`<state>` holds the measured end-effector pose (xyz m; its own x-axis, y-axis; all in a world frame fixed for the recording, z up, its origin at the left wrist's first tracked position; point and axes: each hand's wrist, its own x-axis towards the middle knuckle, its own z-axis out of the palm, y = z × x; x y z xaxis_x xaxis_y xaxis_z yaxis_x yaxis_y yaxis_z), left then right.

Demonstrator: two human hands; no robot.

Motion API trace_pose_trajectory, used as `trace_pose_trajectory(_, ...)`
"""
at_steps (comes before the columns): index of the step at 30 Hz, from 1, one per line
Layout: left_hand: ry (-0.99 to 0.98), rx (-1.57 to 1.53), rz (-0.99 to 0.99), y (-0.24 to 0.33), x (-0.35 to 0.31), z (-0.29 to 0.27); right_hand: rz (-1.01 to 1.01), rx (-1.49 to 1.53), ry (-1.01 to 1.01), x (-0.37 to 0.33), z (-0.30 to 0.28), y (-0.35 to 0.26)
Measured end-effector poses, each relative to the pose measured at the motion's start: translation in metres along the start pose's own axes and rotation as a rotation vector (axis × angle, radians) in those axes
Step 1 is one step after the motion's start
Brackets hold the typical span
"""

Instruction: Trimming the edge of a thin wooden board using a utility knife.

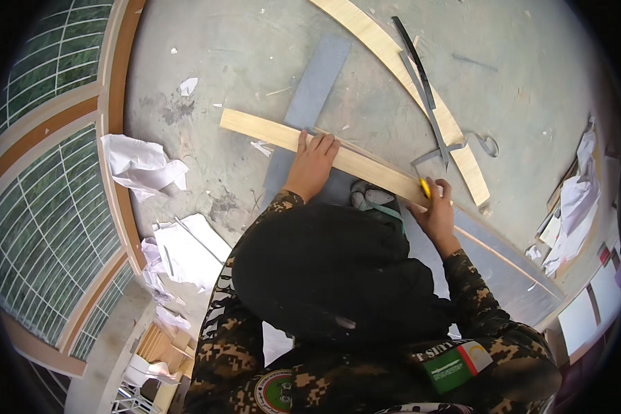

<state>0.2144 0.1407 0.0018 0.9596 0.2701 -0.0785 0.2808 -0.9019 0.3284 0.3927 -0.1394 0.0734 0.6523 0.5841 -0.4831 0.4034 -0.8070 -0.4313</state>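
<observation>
A long, narrow board with a pale wood-grain face [372, 168] lies slanted across a flat grey panel [315, 83] on the floor. My left hand [312, 165] rests on the board, fingers stretched across its face and pressing down. Near the board's right end, my right hand [435, 214] is closed round a small yellow tool [425, 188] that looks like a cutter; its tip cannot be made out. A thin light strip [493, 255] runs from beside my right hand toward the lower right. Between my hands a foot in a grey shoe [372, 194] shows under the board.
A curved wooden board [372, 34] lies beyond, with dark strips [414, 62] and a curled grey strip [488, 145] on it. Crumpled white paper [141, 165] and white sheets [192, 248] lie at left beside barred windows [48, 207]. More paper [576, 193] lies at right.
</observation>
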Motion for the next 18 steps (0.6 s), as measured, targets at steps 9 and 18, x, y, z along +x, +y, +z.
trace_pose_trajectory(9, -0.165, 0.072, 0.03, 0.001, 0.031, -0.026, -0.045, 0.061, 0.11, -0.018, 0.032, 0.067)
trace_pose_trajectory(18, -0.162, -0.045, 0.101, 0.001, 0.042, -0.036, -0.042, -0.08, 0.215, -0.016, 0.043, 0.123)
